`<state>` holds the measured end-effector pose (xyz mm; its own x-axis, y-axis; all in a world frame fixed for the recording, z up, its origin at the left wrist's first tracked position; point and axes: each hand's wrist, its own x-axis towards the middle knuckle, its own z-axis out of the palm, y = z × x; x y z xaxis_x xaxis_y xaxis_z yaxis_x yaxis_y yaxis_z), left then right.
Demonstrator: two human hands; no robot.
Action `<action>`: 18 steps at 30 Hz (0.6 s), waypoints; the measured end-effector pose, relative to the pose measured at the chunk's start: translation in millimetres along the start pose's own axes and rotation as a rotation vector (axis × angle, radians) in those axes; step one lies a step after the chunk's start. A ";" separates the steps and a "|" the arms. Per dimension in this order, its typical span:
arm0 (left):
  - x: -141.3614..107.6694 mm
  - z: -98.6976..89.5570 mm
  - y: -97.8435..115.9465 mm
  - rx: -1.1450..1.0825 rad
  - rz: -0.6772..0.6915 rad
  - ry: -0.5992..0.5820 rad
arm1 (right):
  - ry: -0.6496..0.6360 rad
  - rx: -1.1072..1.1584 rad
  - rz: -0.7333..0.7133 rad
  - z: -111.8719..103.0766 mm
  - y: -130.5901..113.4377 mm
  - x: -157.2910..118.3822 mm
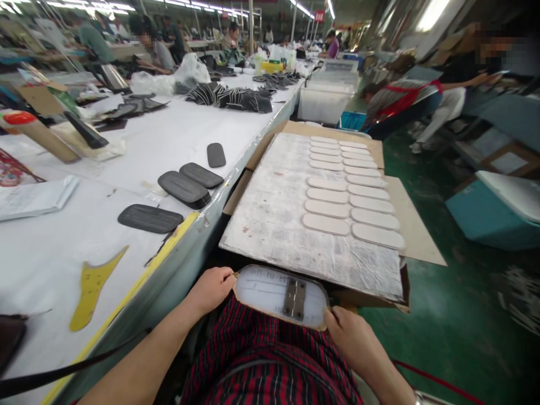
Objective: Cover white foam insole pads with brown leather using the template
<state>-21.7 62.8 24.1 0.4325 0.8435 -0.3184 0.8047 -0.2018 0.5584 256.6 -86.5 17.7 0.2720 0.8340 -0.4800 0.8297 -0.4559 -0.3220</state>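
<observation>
Over my lap I hold a translucent oval template (264,289) with tan edges and a dark hinge-like strip (294,298) across it. My left hand (214,288) pinches its left end between thumb and fingers. At the opposite end, my right hand (348,326) is closed on the rim. Just beyond the template lies a whitish board (261,208) on a cardboard box. Two columns of pale oval pieces (327,209) rest on the board's right half.
On the white table (169,135) at left lie dark oval pieces (183,188), a yellow pattern piece (95,287) and a brown roll (46,138). A heap of dark pieces (232,97) sits farther back. Blue bins (498,211) stand right; a person (439,107) sits beyond.
</observation>
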 end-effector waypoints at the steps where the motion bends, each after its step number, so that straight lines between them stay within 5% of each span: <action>1: 1.0 1.4 -1.5 -0.035 -0.008 -0.009 | -0.004 0.008 -0.006 0.0 0.3 0.5; 10: -7.9 5.6 2.7 -0.228 -0.104 -0.002 | -0.010 0.038 0.015 3.1 4.3 -1.3; 18: -4.4 7.5 14.1 0.330 -0.067 -0.024 | 0.033 0.074 0.037 -5.3 -3.5 0.5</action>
<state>-9.2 52.5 27.6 0.3807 0.8490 -0.3664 0.9182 -0.2999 0.2589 256.5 -82.9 23.0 0.3183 0.8255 -0.4660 0.7812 -0.5069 -0.3644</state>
